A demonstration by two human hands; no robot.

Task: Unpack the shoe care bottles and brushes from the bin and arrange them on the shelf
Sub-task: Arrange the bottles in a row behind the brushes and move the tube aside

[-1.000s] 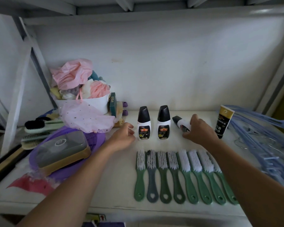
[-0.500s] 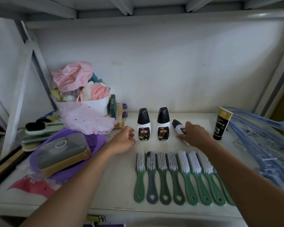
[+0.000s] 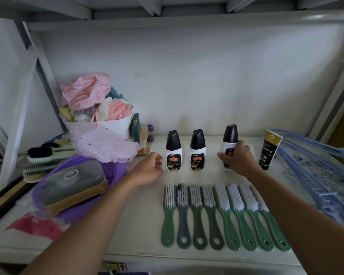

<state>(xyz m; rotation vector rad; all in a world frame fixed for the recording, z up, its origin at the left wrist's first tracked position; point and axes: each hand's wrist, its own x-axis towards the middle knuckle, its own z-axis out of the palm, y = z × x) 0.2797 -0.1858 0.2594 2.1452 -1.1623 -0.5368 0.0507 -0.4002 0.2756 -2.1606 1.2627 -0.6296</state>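
While right hand (image 3: 237, 161) grips third bottle (image 3: 229, 135), left hand (image 3: 149, 167) curled on nothing, white basket (image 3: 107, 128) heaped with pink puffs (image 3: 117, 110).

Both bare forearms reach forward from the lower edge of the view, the left from the lower left, the right from the lower right. The left hand (image 3: 148, 168) is drawn into a loose fist, its fingers (image 3: 157, 158) curled toward the palm and holding nothing, knuckles turned to the right. The right hand (image 3: 237, 160) is palm down, back toward the camera, its fingers (image 3: 223, 157) and thumb wrapped round the body of an upright shoe polish bottle (image 3: 229, 135).
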